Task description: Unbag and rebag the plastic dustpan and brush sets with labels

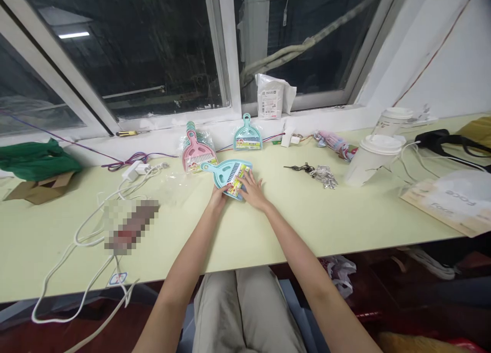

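A light-blue mini dustpan with a brush and a yellow-green label (222, 176) is tilted above the table, its handle pointing left. My left hand (218, 197) grips its lower edge, thumb on top and the other fingers hidden underneath. Across the label's right side lies my right hand (252, 192), fingers stretched out and spread. Just behind, a stack of bagged dustpans with a pink one in front (197, 151) leans at the wall. To its right a teal dustpan set (247, 135) stands upright against the wall.
White cables (80, 240) and a pixelated object (132, 227) lie on the left, near an open cardboard box (42, 186). On the right are keys (324, 175), lidded paper cups (370, 161) and a paper bag (452, 202). A white package (270, 100) stands on the windowsill.
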A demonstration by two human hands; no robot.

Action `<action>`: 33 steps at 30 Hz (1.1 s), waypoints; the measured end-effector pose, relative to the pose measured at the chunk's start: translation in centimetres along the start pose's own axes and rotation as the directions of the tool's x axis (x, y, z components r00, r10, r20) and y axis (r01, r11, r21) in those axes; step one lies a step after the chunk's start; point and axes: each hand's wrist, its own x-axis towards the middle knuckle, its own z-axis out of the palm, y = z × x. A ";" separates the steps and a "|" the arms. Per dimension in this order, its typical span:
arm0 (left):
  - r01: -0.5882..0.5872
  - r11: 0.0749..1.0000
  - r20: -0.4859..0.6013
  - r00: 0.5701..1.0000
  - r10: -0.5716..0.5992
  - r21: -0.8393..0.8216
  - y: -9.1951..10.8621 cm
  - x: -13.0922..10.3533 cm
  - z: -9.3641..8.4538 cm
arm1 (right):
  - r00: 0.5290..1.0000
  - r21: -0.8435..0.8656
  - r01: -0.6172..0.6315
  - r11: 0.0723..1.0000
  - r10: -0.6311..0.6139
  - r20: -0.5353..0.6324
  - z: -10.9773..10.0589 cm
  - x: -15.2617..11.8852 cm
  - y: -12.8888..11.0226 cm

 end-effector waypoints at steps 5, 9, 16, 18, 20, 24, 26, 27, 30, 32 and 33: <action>-0.039 0.999 -0.002 0.999 0.039 -0.022 -0.5 -0.4 0.5 | 0.923 0.505 -0.176 0.845 0.320 -0.214 0.3 0.8 0.6; -0.077 0.994 0.126 0.990 0.068 0.073 -0.6 -0.8 1.1 | 0.907 0.833 -0.273 0.481 0.418 0.056 0.4 1.0 1.2; -0.024 0.437 -0.221 0.836 0.501 0.899 4.9 -0.9 -3.6 | 0.879 0.939 -0.207 0.274 0.473 0.056 -0.9 0.5 2.5; 0.190 0.285 -0.334 0.696 0.636 0.939 6.7 -1.4 -6.9 | 0.877 0.942 -0.206 0.266 0.477 0.057 -1.1 0.4 2.7; 0.382 0.214 -0.422 0.626 0.656 0.899 7.8 -1.9 -10.1 | 0.878 0.940 -0.220 0.261 0.473 0.074 -1.0 0.3 2.6; 0.592 0.026 -0.527 0.697 0.486 0.806 8.1 -2.1 -13.7 | 0.895 0.918 -0.281 0.280 0.423 0.145 -0.5 0.1 2.0; 0.591 -0.051 -0.508 0.731 0.455 0.805 7.8 -1.6 -13.6 | 0.899 0.906 -0.305 0.294 0.404 0.172 -0.1 0.0 1.5; 0.581 -0.074 -0.493 0.745 0.449 0.811 7.6 -1.4 -13.2 | 0.898 0.900 -0.317 0.299 0.401 0.183 0.1 0.0 1.3; 0.519 -0.113 -0.429 0.794 0.430 0.847 6.9 -0.8 -11.8 | 0.895 0.884 -0.346 0.314 0.395 0.209 0.5 -0.1 0.6; 0.469 -0.129 -0.375 0.819 0.435 0.874 6.4 -0.6 -11.2 | 0.892 0.875 -0.360 0.324 0.394 0.221 0.5 -0.2 0.2; 0.451 -0.132 -0.358 0.827 0.433 0.883 6.2 -0.6 -11.0 | 0.891 0.871 -0.366 0.327 0.392 0.227 0.5 -0.2 0.0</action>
